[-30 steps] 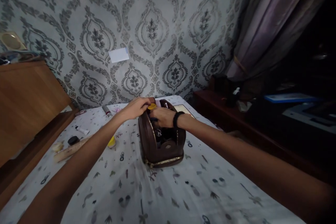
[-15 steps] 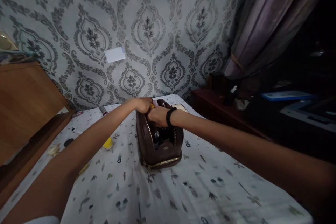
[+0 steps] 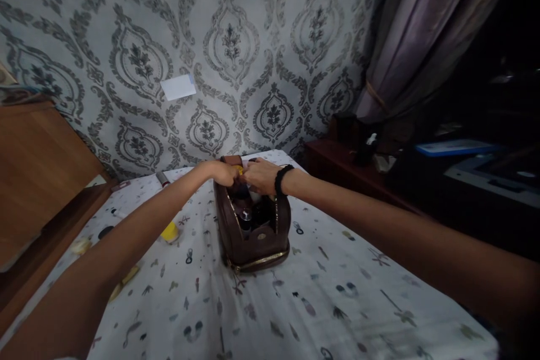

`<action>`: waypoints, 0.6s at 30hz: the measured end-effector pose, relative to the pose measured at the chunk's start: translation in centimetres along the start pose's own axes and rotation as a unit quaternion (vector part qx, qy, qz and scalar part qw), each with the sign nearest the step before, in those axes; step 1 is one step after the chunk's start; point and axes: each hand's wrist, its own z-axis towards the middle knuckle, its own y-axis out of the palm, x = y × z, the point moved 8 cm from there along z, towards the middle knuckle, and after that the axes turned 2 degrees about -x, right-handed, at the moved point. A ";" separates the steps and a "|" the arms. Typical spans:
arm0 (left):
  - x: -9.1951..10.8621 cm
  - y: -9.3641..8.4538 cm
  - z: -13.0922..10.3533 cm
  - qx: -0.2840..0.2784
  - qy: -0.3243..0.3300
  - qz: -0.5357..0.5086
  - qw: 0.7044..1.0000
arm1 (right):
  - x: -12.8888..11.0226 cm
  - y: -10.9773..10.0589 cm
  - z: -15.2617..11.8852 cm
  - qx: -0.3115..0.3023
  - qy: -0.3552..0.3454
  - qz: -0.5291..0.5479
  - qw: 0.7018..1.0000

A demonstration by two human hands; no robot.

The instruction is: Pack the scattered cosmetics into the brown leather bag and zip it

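The left arm [image 3: 145, 230] and right arm [image 3: 371, 214] are extended over the printed sheet [image 3: 248, 326], converging on an unzipped brown leather bag [image 3: 253, 246] toward its far edge. The left hand [image 3: 225, 173] is bent downward, the right hand [image 3: 261, 176] angled inward; both grips are curled beside something yellow [image 3: 240, 170], though any hold cannot be confirmed.

the surface [image 3: 329, 323], white and printed, carries a bag [image 3: 257, 246], a yellow item [image 3: 170, 232] left of it and a tube [image 3: 161, 179] farther back.
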 end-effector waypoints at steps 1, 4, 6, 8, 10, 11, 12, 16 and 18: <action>0.1 0.3 -0.1 -0.024 0.000 0.004 1.000 | 0.1 0.1 0.1 -0.002 0.000 0.002 1.000; 0.4 0.7 -0.3 -0.070 -0.002 0.015 0.997 | 0.2 0.2 0.2 -0.001 -0.001 0.009 1.000; 0.6 0.6 -0.5 -0.074 -0.006 0.021 0.997 | 0.3 0.1 0.2 0.001 0.003 0.009 1.000; 0.8 0.5 -0.5 -0.070 -0.011 0.026 0.997 | 0.3 0.1 0.1 0.001 0.009 0.005 1.000; 1.1 0.4 -0.6 -0.063 -0.015 0.029 0.997 | 0.2 0.0 -0.1 0.000 0.014 0.002 1.000; 1.2 0.3 -0.6 -0.060 -0.016 0.027 0.998 | 0.1 0.0 -0.1 -0.002 0.015 0.001 1.000; 1.4 0.2 -0.7 -0.055 -0.017 0.024 0.998 | 0.1 -0.1 -0.2 -0.003 0.016 0.001 1.000; 2.2 -0.8 -1.5 -0.034 -0.011 -0.008 0.999 | 0.0 0.0 -0.2 -0.003 0.019 0.000 1.000; 2.2 -1.5 -2.5 -0.021 -0.011 -0.031 0.999 | 0.2 0.2 -0.2 0.005 0.024 -0.002 1.000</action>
